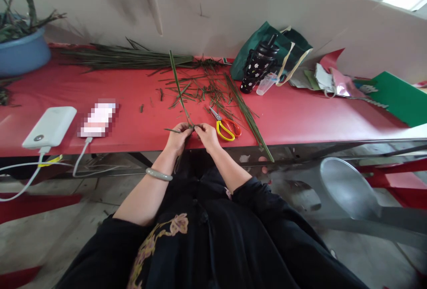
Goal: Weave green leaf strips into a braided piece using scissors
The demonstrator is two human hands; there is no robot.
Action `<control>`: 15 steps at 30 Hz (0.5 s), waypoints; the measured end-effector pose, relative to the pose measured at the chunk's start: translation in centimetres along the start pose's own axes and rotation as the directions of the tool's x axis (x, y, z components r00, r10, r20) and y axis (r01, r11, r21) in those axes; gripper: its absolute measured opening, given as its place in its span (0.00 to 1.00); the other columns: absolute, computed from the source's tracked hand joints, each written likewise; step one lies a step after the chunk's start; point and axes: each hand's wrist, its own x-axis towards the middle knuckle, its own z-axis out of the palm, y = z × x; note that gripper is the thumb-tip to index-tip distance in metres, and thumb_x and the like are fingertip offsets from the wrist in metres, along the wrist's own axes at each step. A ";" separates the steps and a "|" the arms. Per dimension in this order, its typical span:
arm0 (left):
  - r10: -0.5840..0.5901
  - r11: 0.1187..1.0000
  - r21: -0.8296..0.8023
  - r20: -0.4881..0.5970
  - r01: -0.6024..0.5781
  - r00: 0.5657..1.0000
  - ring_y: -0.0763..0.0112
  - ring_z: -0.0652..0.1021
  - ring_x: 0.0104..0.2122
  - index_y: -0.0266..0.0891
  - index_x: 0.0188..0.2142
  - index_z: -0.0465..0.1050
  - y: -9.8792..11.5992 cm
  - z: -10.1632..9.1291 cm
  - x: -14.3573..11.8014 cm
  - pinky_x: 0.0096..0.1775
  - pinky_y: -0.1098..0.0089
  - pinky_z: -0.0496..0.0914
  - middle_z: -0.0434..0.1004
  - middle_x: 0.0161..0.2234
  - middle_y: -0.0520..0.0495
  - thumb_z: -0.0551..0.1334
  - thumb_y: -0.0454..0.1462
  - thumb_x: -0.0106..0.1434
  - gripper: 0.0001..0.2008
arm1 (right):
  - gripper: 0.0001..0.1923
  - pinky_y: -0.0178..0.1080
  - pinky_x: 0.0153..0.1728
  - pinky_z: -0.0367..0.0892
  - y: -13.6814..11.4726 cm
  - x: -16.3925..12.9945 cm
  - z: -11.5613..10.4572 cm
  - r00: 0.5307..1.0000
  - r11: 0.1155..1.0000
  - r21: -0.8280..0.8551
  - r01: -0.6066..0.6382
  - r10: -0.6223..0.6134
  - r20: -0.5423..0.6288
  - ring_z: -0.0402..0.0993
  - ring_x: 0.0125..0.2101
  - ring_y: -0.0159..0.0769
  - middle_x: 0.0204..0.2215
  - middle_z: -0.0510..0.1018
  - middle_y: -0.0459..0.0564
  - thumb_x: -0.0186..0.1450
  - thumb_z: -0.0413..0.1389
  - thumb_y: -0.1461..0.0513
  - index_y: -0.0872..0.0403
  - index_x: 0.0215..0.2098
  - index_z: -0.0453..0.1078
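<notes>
My left hand [179, 137] and my right hand [206, 136] meet at the front edge of the red table, fingertips pinched close together on green leaf strips. One long leaf strip [177, 79] rises from between the fingers toward the back. A shorter piece sticks out to the left past my left thumb, and thin ends hang below the hand. How the strips cross is hidden by my fingers. Just right of my right hand lie scissors [227, 128] with yellow and red handles, their blades pointing away.
Leaf scraps [213, 93] litter the red table [140, 124] behind my hands, before a long leaf bundle [123, 59]. More strips [248, 115] lie at right. Further off are a black tumbler [258, 66], green bag [243, 53], blue basin [23, 53], white power bank [50, 126] and phone [99, 119].
</notes>
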 end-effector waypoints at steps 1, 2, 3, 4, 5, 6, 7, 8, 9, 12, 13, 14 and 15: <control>0.007 1.000 0.012 -0.010 -0.007 1.000 0.79 0.69 0.23 0.35 0.26 0.68 -0.1 0.0 0.0 0.28 0.75 0.63 0.70 0.22 0.53 0.66 0.36 0.41 0.12 | 0.11 0.35 0.32 0.67 0.1 0.2 0.0 1.000 1.000 0.015 -0.007 0.007 0.005 0.71 0.28 0.32 0.25 0.75 0.46 0.57 0.51 0.57 0.55 0.33 0.70; 0.015 1.000 0.023 -0.019 -0.014 1.000 0.80 0.68 0.22 0.35 0.26 0.68 -0.2 0.0 0.0 0.28 0.76 0.62 0.69 0.22 0.53 0.66 0.36 0.41 0.11 | 0.11 0.35 0.32 0.67 0.2 0.4 0.0 1.000 1.000 0.011 -0.010 0.010 0.001 0.71 0.27 0.32 0.25 0.75 0.46 0.57 0.51 0.57 0.55 0.33 0.70; 0.023 0.999 0.034 -0.029 -0.022 0.999 0.80 0.68 0.21 0.35 0.26 0.68 -0.3 0.0 0.1 0.27 0.76 0.62 0.69 0.21 0.54 0.66 0.36 0.42 0.11 | 0.10 0.35 0.32 0.67 0.2 0.5 -0.1 1.000 1.000 -0.009 -0.008 0.008 -0.004 0.71 0.27 0.32 0.25 0.75 0.46 0.56 0.51 0.58 0.55 0.32 0.70; 0.030 0.999 0.043 -0.038 -0.028 0.999 0.81 0.67 0.21 0.35 0.26 0.67 -0.4 0.0 0.1 0.27 0.76 0.61 0.68 0.21 0.54 0.66 0.36 0.42 0.11 | 0.10 0.36 0.32 0.67 0.0 0.5 -0.1 1.000 0.999 -0.040 -0.004 0.004 -0.005 0.71 0.27 0.32 0.25 0.75 0.46 0.56 0.52 0.58 0.55 0.32 0.70; 0.035 0.998 0.048 -0.049 -0.032 0.998 0.81 0.67 0.20 0.35 0.26 0.67 -0.6 0.0 0.2 0.26 0.76 0.61 0.68 0.21 0.54 0.66 0.36 0.42 0.11 | 0.09 0.36 0.32 0.67 -0.2 0.5 -0.2 1.000 0.997 -0.075 0.001 -0.001 0.001 0.71 0.27 0.32 0.24 0.75 0.46 0.55 0.52 0.59 0.55 0.31 0.70; 0.038 0.998 0.048 -0.063 -0.035 0.997 0.81 0.66 0.20 0.35 0.26 0.67 -0.7 0.0 0.2 0.26 0.76 0.61 0.68 0.21 0.55 0.65 0.36 0.42 0.11 | 0.08 0.36 0.32 0.67 -0.4 0.4 -0.3 1.000 0.994 -0.113 0.008 -0.006 0.014 0.71 0.27 0.33 0.24 0.75 0.46 0.55 0.52 0.60 0.54 0.30 0.70; 0.041 0.998 0.042 -0.081 -0.038 0.996 0.80 0.67 0.21 0.35 0.26 0.67 -0.8 0.0 0.3 0.26 0.76 0.61 0.68 0.21 0.55 0.65 0.35 0.42 0.10 | 0.07 0.36 0.32 0.67 -0.7 0.3 -0.4 0.999 0.989 -0.150 0.015 -0.011 0.030 0.71 0.27 0.33 0.24 0.75 0.46 0.54 0.53 0.61 0.54 0.29 0.70; 0.046 0.999 0.032 -0.103 -0.043 0.994 0.80 0.67 0.21 0.35 0.26 0.67 -0.9 0.0 0.3 0.27 0.76 0.62 0.68 0.21 0.54 0.65 0.35 0.42 0.10 | 0.06 0.36 0.32 0.66 -1.0 0.2 -0.4 0.999 0.983 -0.184 0.024 -0.015 0.046 0.71 0.27 0.33 0.24 0.75 0.46 0.54 0.53 0.61 0.54 0.28 0.69; 0.052 0.999 0.019 -0.124 -0.050 0.991 0.79 0.68 0.22 0.35 0.26 0.67 -1.0 0.0 0.4 0.27 0.75 0.62 0.68 0.22 0.54 0.65 0.35 0.42 0.10 | 0.05 0.36 0.33 0.66 -1.1 0.0 -0.4 0.998 0.977 -0.211 0.035 -0.024 0.055 0.71 0.27 0.33 0.24 0.75 0.46 0.54 0.53 0.62 0.54 0.27 0.69; 0.059 0.998 -0.019 -0.167 -0.063 0.984 0.79 0.69 0.22 0.35 0.26 0.66 -1.1 0.0 0.5 0.28 0.75 0.62 0.68 0.22 0.54 0.64 0.34 0.42 0.10 | 0.04 0.34 0.33 0.65 -1.2 -0.6 -0.3 0.992 0.966 -0.227 0.127 -0.118 0.052 0.70 0.28 0.31 0.25 0.74 0.45 0.53 0.52 0.64 0.54 0.27 0.68; 0.055 0.998 -0.031 -0.174 -0.062 0.983 0.79 0.69 0.22 0.35 0.25 0.66 -1.1 0.1 0.5 0.28 0.75 0.62 0.68 0.22 0.54 0.64 0.34 0.42 0.10 | 0.04 0.34 0.33 0.65 -1.0 -0.8 -0.3 0.984 0.960 -0.214 0.180 -0.173 0.049 0.69 0.28 0.30 0.26 0.74 0.45 0.53 0.52 0.64 0.54 0.28 0.68; 0.052 0.997 -0.041 -0.182 -0.061 0.982 0.79 0.69 0.22 0.36 0.25 0.65 -1.1 0.1 0.5 0.28 0.75 0.63 0.67 0.21 0.54 0.63 0.34 0.42 0.10 | 0.04 0.33 0.33 0.64 -0.9 -0.9 -0.2 0.972 0.952 -0.196 0.234 -0.229 0.048 0.69 0.28 0.30 0.27 0.74 0.46 0.54 0.51 0.64 0.54 0.28 0.67; 0.051 0.997 -0.047 -0.188 -0.061 0.981 0.79 0.69 0.22 0.36 0.26 0.65 -1.1 0.1 0.5 0.28 0.75 0.63 0.67 0.22 0.54 0.63 0.34 0.42 0.10 | 0.05 0.32 0.33 0.64 -0.7 -1.0 -0.2 0.962 0.945 -0.176 0.274 -0.271 0.046 0.68 0.28 0.29 0.28 0.74 0.46 0.54 0.51 0.63 0.54 0.29 0.68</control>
